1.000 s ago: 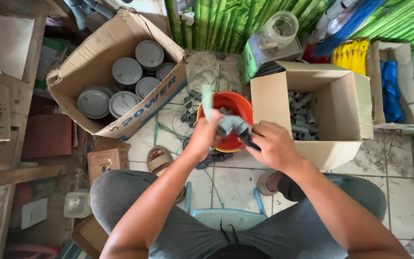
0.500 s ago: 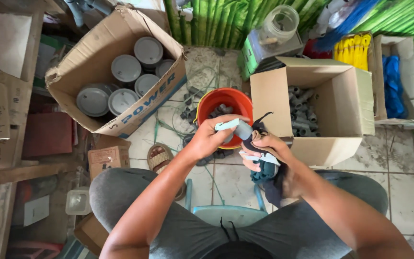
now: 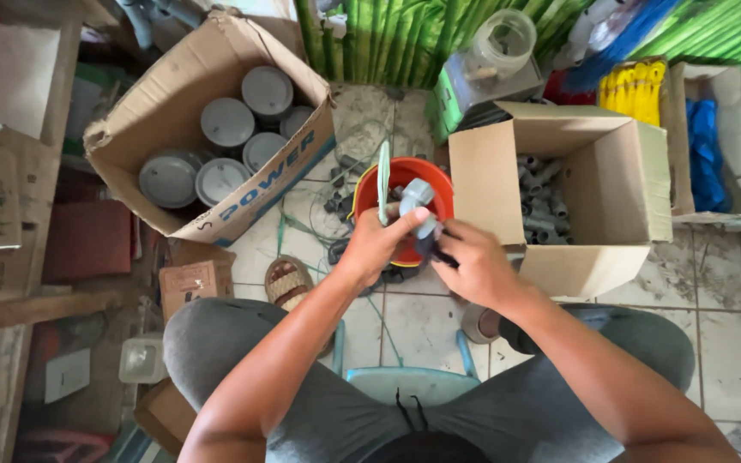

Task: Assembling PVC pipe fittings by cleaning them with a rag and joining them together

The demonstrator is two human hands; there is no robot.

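Holding a grey pipe piece (image 3: 416,204) in the middle of the frame, our left hand (image 3: 381,244) has its fingers wrapped around it, just over the orange bucket (image 3: 439,190). Our right hand (image 3: 473,261) pinches something dark beside it.

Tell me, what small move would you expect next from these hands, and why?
Probably the left hand drops the grey fitting into the open box: similar grey fittings already lie there, and the right hand presses a dark cloth against it over the orange bucket.
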